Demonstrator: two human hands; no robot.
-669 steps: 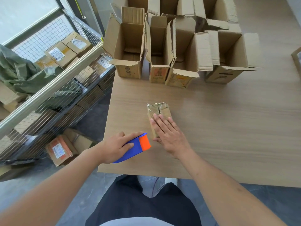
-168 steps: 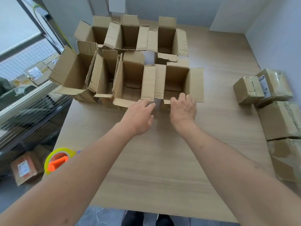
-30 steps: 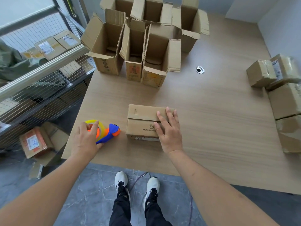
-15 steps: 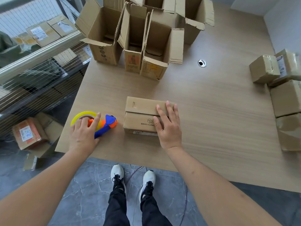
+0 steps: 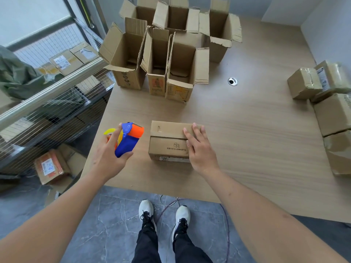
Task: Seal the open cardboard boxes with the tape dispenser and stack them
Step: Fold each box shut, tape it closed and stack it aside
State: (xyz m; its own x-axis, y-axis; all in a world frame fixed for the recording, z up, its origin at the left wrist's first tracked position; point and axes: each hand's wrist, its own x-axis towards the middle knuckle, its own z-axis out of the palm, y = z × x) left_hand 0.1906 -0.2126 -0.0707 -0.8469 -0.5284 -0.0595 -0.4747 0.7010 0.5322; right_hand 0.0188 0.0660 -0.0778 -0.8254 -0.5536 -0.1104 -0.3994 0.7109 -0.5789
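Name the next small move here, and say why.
Probably bring the tape dispenser in the left hand across to the closed box and start tape at its left end: the right hand pins the flaps, whose seam shows no tape.

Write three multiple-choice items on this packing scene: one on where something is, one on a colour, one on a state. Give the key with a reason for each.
1. Where is the tape dispenser?
A. in the left hand, left of the closed box
B. lying on the table by the taped boxes
C. inside an open box

2. What colours is the dispenser body?
A. green and black
B. blue and orange
C. all white

3. What is the state of the box under the right hand?
A. flaps standing open
B. flaps folded shut, hand resting on top
C. crushed flat

Key: 1 A, the fingers wrap it above the table edge. 2 B, blue handle, orange head. 3 B, the flaps lie flat beneath the palm.
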